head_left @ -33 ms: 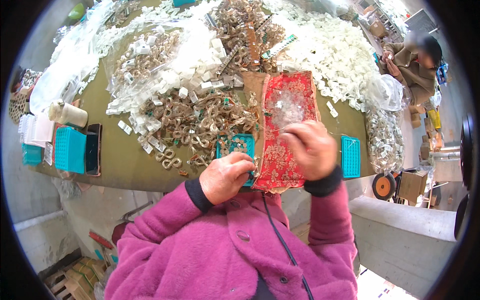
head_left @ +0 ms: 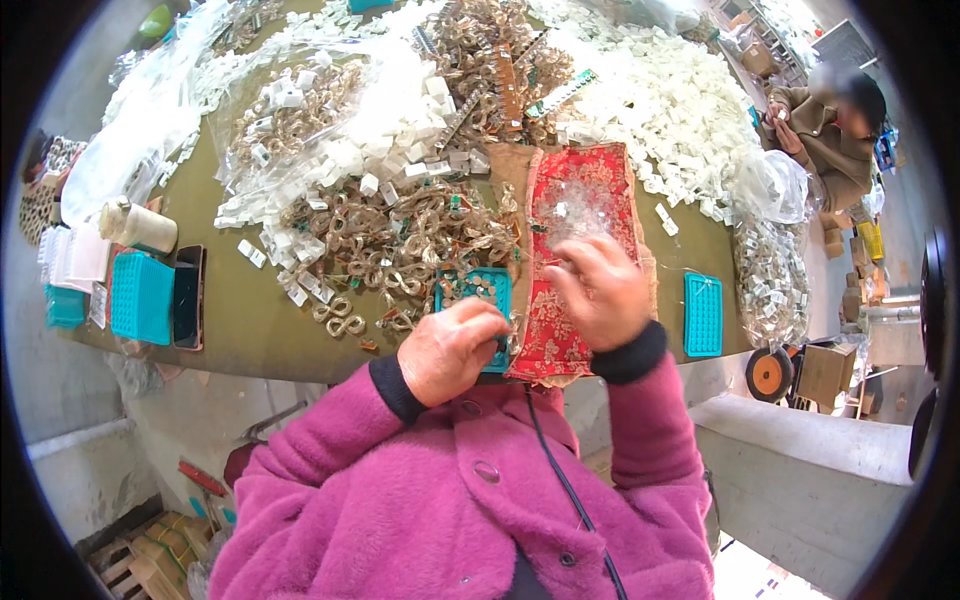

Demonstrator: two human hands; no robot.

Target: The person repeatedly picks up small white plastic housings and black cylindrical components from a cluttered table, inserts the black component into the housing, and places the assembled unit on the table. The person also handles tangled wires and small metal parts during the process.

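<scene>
My left hand (head_left: 450,350) is closed in a pinch at the near edge of a small teal tray (head_left: 508,290) holding small round pieces. What its fingertips hold is too small to make out. My right hand (head_left: 603,292) hovers over a red floral cloth pad (head_left: 555,345), its fingers curled in toward the thumb. Anything between those fingers cannot be made out. On the pad beyond my right hand lies a whitish, translucent patch (head_left: 585,208). Left of the pad is a heap of coiled, clear-coated wire bundles (head_left: 400,235) with small green parts among them.
White plastic housings (head_left: 660,120) are heaped at the far right, and more (head_left: 340,165) at centre left. A teal tray (head_left: 703,315) lies right of the pad. Teal trays (head_left: 142,297), a dark phone-like slab (head_left: 188,298) and a jar (head_left: 140,227) stand left. Another person (head_left: 830,135) sits at right.
My right hand has shifted slightly left and toward the middle of the red pad. The left hand stays nearly in place.
</scene>
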